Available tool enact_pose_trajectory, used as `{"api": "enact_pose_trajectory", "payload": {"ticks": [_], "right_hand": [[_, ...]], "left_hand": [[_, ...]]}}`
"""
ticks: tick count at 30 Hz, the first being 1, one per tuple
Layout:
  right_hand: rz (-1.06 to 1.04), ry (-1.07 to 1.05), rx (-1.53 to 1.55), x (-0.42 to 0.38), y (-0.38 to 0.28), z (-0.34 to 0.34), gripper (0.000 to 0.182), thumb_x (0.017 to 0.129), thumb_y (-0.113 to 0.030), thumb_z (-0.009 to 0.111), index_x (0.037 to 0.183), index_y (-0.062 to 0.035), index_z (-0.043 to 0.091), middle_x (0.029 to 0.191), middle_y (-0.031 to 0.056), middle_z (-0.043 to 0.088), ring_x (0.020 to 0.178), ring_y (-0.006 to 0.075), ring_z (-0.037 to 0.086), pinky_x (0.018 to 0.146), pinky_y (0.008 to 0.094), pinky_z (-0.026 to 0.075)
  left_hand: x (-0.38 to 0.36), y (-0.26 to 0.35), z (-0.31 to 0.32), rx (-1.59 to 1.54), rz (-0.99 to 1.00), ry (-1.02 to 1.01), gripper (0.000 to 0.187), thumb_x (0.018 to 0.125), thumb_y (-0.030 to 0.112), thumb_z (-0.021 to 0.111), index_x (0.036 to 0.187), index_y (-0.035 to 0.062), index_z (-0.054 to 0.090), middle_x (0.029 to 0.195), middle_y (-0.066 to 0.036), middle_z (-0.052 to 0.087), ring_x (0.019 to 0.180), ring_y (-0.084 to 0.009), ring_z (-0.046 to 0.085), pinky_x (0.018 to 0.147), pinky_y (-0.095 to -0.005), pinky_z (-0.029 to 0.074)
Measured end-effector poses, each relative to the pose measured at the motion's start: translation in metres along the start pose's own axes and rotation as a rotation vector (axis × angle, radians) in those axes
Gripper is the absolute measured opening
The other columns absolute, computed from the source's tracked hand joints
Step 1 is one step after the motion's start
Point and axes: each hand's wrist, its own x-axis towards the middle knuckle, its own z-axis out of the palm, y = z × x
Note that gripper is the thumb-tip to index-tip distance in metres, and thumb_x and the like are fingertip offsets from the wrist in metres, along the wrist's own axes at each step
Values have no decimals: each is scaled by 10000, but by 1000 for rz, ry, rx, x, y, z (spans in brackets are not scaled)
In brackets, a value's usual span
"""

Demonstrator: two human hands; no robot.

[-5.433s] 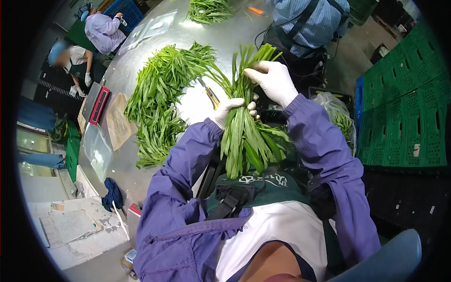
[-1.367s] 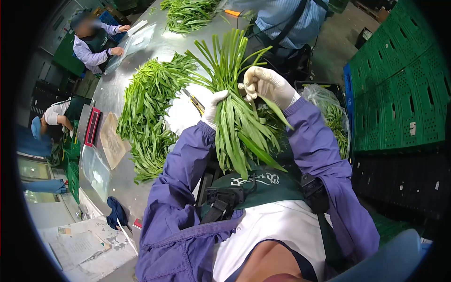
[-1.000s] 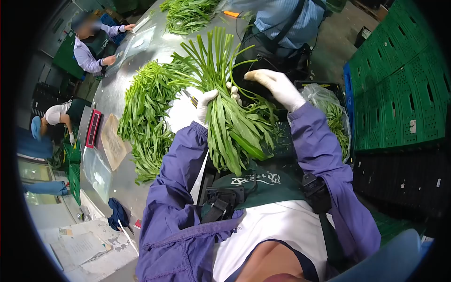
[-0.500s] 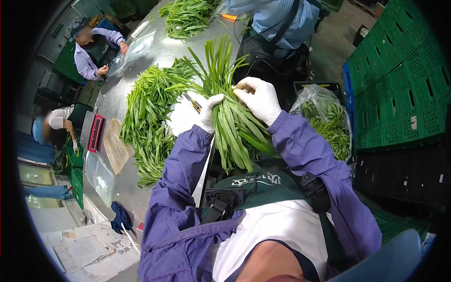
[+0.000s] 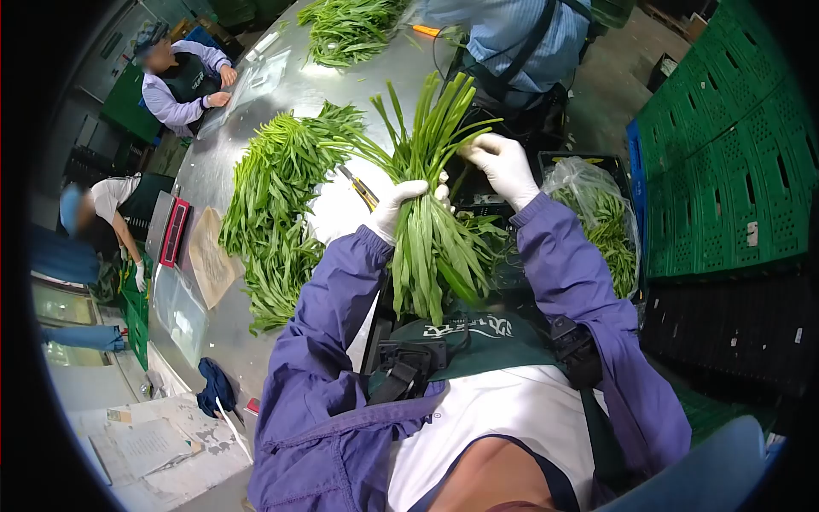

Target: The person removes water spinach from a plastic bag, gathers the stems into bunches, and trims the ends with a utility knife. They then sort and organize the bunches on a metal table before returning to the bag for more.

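My left hand, in a white glove, is wrapped around a bunch of long-stemmed leafy greens. The stems fan upward and the leaves hang down in front of my apron. To the right of the stems, my right hand, also gloved, has thumb and fingers pinched together; a blurred green strip shows just below the fingertips. Left of the bunch lies a yellow-and-black utility knife on a white surface. A large pile of the same greens curves along the table beside it.
The metal table carries a red-fronted scale, clear plastic bags and another pile of greens. On my right are a bagged crate of greens and stacked green crates. Co-workers stand around the table.
My right hand has moved right, away from the stems. The bunch in my left hand has shifted slightly right and hangs more upright.
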Motion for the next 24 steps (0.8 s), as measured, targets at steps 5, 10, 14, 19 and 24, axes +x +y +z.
{"api": "enact_pose_trajectory", "payload": {"ticks": [5,10,14,19,24], "right_hand": [[30,179,-770,-7,-4,-28,201,749,-226,683,846,-53,652,793,97,640,720,267,616,656,348,476],[-482,125,-520,-24,-67,5,127,772,-197,654,863,-109,661,759,70,600,727,241,605,669,375,462],[-708,146,-734,-3,-40,8,120,743,-185,639,811,-88,657,769,72,590,741,268,588,684,394,445],[-366,475,-519,21,-4,-34,134,826,-205,634,816,-72,645,749,122,614,659,295,605,599,389,471],[-454,491,-269,28,-31,-65,134,809,-50,640,937,-36,678,782,53,607,653,160,582,693,273,491]], "left_hand": [[-1,4,-1,138,-2,232,346,856,165,571,1162,6,544,938,-99,656,821,-233,648,787,-372,527],[2,-1,-2,500,-81,484,251,869,210,590,981,-5,652,863,-82,678,756,-166,650,730,-292,527],[4,-9,7,658,-89,500,264,843,220,631,972,-7,667,881,-77,681,763,-160,646,743,-286,516],[-9,-5,23,964,20,546,261,811,167,669,995,-17,668,885,-74,684,777,-144,636,743,-278,502],[-15,2,-12,1744,347,270,374,764,206,704,1060,13,579,895,-147,663,853,-238,647,748,-336,493]]}}
